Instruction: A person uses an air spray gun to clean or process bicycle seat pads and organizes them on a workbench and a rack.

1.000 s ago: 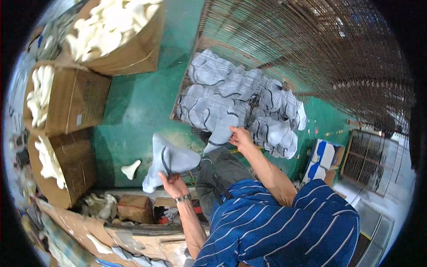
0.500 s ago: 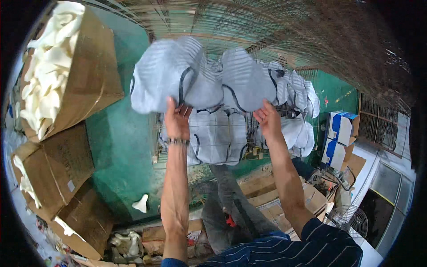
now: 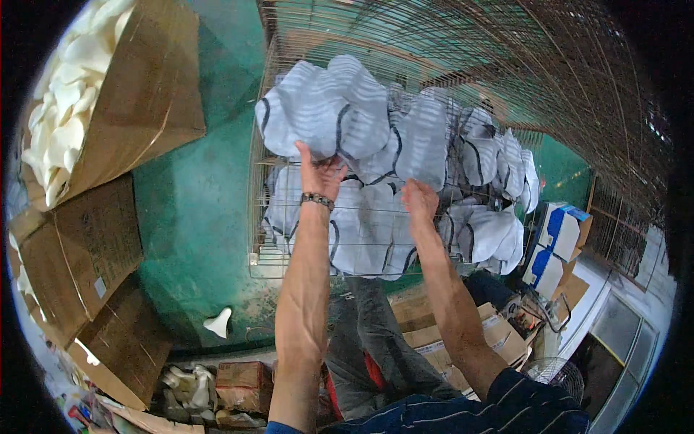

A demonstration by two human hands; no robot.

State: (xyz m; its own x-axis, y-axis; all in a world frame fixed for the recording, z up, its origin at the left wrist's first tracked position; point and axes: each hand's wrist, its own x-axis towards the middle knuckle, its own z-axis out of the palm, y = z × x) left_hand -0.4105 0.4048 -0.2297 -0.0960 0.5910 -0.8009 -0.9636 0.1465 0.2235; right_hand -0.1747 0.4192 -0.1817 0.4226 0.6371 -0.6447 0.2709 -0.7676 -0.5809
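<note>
A row of overlapping grey-white, saddle-shaped pieces with black curved trim lies across the top of a wire cage. My left hand is open at the row's lower edge, its thumb up against a piece and its fingers spread beneath it. My right hand has its fingers curled together by the lower edge of another striped piece. Whatever those fingers hold is hidden. More such pieces sit lower down, behind the wires and between my forearms.
On the left, a tall carton holds many cream saddle-shaped foam pieces. Below it are more open cartons. One cream piece lies on the green floor. White-and-blue boxes and a fan stand to the right.
The row of pieces has moved right and sits more squarely over the cage. My right hand's fingers have gone from spread to curled. The whole view has shifted slightly.
</note>
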